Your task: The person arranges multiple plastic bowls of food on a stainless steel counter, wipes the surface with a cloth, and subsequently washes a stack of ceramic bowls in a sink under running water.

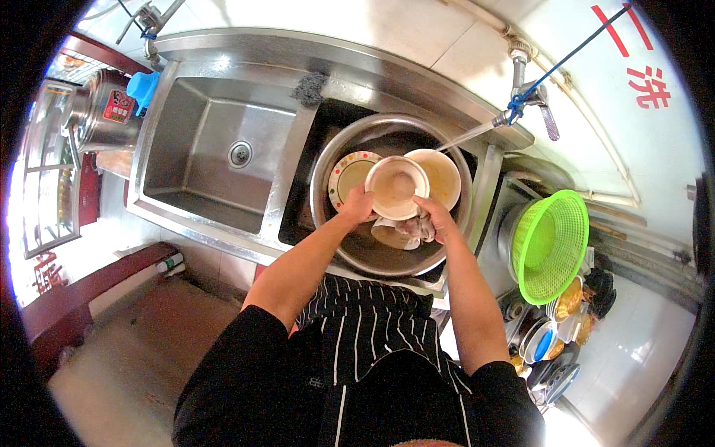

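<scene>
Between my two hands a white bowl (397,188) is held over a large round metal basin. My left hand (357,205) grips its left rim. At its lower right edge is my right hand (435,219), which also has a wet greyish cloth (418,226) in it. The basin (322,167) stands in the right-hand sink. Behind the held bowl, a larger pale bowl (447,176) lies to the right and a plate with a dotted rim (337,179) to the left. Another small bowl (385,237) lies lower in the basin. Water runs from a wall tap (505,118) towards the larger bowl.
To the left is a second steel sink (223,167) with a drain. A dark scouring pad (310,89) lies on the divider's back end. On the right stand a green plastic colander (550,246) and stacked dishes (539,341). A steel pot (103,112) stands beyond the left end.
</scene>
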`<state>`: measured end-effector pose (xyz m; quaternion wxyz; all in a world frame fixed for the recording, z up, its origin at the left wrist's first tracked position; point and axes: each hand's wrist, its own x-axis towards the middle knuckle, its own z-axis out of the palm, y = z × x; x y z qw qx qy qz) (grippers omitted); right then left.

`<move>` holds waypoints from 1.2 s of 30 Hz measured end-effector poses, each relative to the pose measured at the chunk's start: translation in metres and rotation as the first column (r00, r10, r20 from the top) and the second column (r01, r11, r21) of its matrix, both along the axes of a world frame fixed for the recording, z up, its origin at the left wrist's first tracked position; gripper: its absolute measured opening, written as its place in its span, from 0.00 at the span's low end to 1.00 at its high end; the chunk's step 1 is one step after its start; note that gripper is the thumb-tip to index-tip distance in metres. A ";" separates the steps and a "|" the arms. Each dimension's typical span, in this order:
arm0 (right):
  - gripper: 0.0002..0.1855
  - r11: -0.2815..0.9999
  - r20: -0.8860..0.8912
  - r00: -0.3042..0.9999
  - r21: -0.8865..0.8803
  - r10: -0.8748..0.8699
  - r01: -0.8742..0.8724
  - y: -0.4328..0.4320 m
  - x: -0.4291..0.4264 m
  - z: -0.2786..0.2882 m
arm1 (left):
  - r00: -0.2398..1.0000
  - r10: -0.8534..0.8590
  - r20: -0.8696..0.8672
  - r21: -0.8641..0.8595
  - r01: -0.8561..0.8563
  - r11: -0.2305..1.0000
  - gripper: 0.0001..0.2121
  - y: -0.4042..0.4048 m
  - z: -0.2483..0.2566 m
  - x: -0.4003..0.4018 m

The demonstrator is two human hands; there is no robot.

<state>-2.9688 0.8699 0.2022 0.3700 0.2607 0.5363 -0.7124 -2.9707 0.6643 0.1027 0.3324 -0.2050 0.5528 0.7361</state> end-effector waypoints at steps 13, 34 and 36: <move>0.40 0.942 -0.218 0.974 0.307 -0.066 0.133 0.017 0.013 0.012 | 0.787 -0.615 -0.045 -0.721 0.400 0.565 0.23 0.025 0.050 -0.040; 0.17 0.543 -0.465 0.823 0.805 0.325 0.240 0.013 0.001 0.040 | 0.935 0.175 0.310 0.230 -0.252 0.940 0.20 0.028 0.042 0.000; 0.14 0.586 -0.562 0.716 0.767 0.415 0.263 -0.014 -0.010 0.071 | 0.940 0.088 0.328 0.298 -0.192 0.935 0.21 0.020 0.035 0.005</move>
